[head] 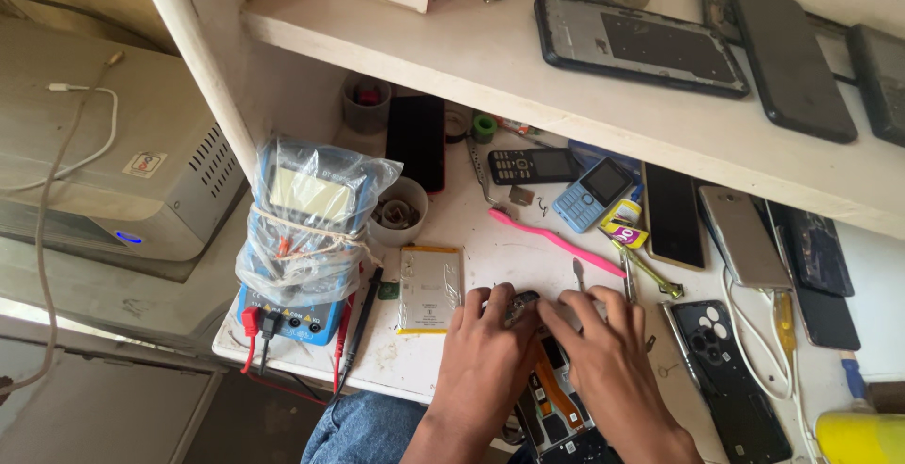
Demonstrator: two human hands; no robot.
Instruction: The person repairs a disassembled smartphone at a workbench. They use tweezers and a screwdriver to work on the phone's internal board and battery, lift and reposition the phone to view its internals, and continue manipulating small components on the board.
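Head view: an opened phone (551, 398) is seen lying on the tabletop (490, 247), its long axis running from the fingertips back toward the person. The left hand (485, 360) and right hand (603, 360) are pressed on its far end, fingers curled onto it. A flat battery (429, 290) lies just left of the phone, a pink toothbrush (556, 240) beyond it.

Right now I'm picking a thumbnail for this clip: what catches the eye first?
Both hands, left hand and right hand, press on an opened phone at the near edge of the white table. Left of them stands a blue meter wrapped in plastic, and a pink toothbrush lies just beyond.
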